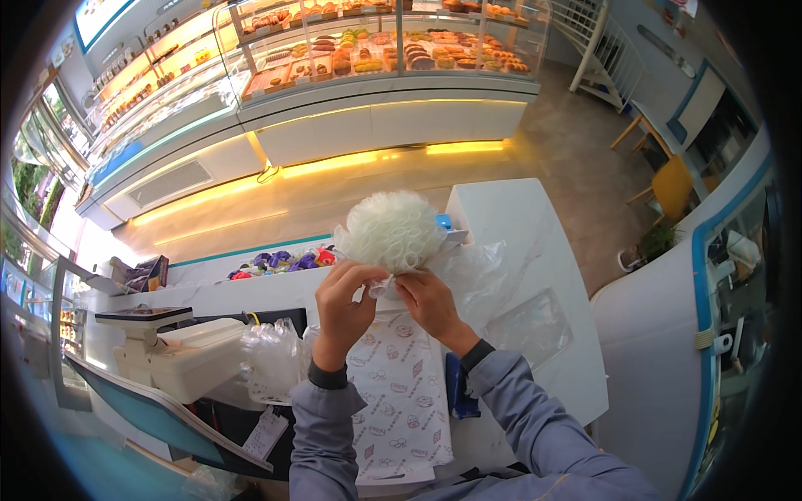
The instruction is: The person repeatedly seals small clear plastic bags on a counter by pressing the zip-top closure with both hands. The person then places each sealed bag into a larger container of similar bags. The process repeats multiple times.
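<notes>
Both my hands meet at the gathered neck of a ruffled, pale white mesh pouf (396, 230), which stands up above my fingers. My left hand (346, 300) pinches the left side of the neck, where a small clear plastic end sticks out. From the right, the fingers of my right hand (431, 300) hold the same gathered part. Below my hands lies a stack of printed white paper sheets (398, 401). What the pouf is tied with cannot be made out.
Clear plastic bags (532, 325) lie on the white counter (520, 219) at right, a dark blue packet (460, 388) beside the papers. At left stand a beige register (182, 357) and bundled plastic bags (272, 357). Wrapped sweets (282, 260) lie beyond; a bread display case (388, 56) stands across the aisle.
</notes>
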The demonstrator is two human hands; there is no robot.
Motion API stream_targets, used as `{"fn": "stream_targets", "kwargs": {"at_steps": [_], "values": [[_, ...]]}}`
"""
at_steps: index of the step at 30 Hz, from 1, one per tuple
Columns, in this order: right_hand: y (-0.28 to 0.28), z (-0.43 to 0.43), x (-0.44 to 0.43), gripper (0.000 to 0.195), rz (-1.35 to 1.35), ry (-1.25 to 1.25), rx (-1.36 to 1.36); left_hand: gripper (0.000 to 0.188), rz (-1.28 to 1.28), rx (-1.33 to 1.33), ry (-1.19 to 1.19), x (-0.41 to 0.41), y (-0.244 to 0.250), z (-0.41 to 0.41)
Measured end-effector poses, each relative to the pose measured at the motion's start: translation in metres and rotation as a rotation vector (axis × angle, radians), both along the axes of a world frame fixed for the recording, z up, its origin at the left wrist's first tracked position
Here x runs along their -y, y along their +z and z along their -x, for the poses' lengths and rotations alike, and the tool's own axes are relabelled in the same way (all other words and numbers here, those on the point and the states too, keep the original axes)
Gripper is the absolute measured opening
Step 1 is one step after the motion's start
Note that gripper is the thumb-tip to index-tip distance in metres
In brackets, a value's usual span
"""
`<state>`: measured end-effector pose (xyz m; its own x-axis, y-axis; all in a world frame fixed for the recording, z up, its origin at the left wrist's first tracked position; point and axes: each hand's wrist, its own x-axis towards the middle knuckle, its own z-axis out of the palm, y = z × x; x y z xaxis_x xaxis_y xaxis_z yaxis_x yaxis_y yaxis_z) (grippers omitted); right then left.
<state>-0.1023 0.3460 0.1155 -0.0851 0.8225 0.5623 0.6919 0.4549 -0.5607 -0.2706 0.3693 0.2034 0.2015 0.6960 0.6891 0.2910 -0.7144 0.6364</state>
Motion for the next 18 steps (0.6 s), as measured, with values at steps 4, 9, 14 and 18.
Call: {"fn": "stream_targets", "kwargs": {"at_steps": [4, 9, 14, 18], "values": [[0.0, 0.006, 0.004, 0.014, -0.011, -0.031, 0.039, 0.025, 0.005, -0.036, -0.006, 0.0, -0.004, -0.002], [-0.009, 0.007, 0.003, 0.015, -0.051, -0.034, -0.039, 0.027, 0.01, -0.047, 0.002, 0.0, -0.005, -0.006], [-0.014, -0.001, 0.002, 0.016, -0.048, 0.039, -0.104, 0.027, 0.042, -0.042, -0.002, -0.003, -0.009, -0.008], [-0.01, -0.002, 0.005, 0.02, -0.097, 0.059, -0.008, 0.025, 0.042, -0.085, 0.049, -0.007, -0.017, -0.011]]}}
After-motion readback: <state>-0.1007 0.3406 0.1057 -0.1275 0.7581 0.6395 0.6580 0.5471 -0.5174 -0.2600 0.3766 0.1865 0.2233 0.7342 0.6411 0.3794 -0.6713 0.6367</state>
